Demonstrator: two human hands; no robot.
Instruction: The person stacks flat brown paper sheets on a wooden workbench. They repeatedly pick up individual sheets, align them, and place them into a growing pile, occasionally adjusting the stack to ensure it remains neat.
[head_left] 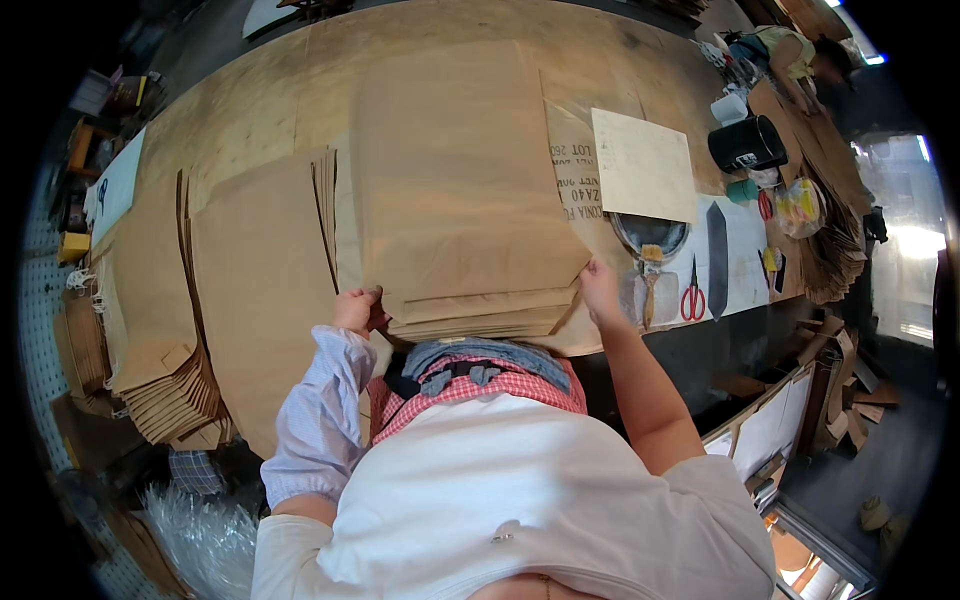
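A stack of large brown kraft paper sheets point(460, 180) lies on the wooden table in front of me, its near edges stepped one behind another. At the near left corner of the stack, my left hand point(357, 310) is closed in a pinch on the top paper sheet. My right hand point(600, 290) pinches the near right corner of the same sheet. The sheet lies nearly flat between both hands. My left forearm wears a pale blue oversleeve point(318, 410); the right forearm is bare.
More brown paper stacks point(265, 270) lie to the left. On the right are a pale card point(643, 165), a dark round dish point(650, 235), a brush point(650, 285), red-handled scissors point(692, 295) and a black cylinder point(748, 144). Another person point(795, 60) bends over paper at the far right.
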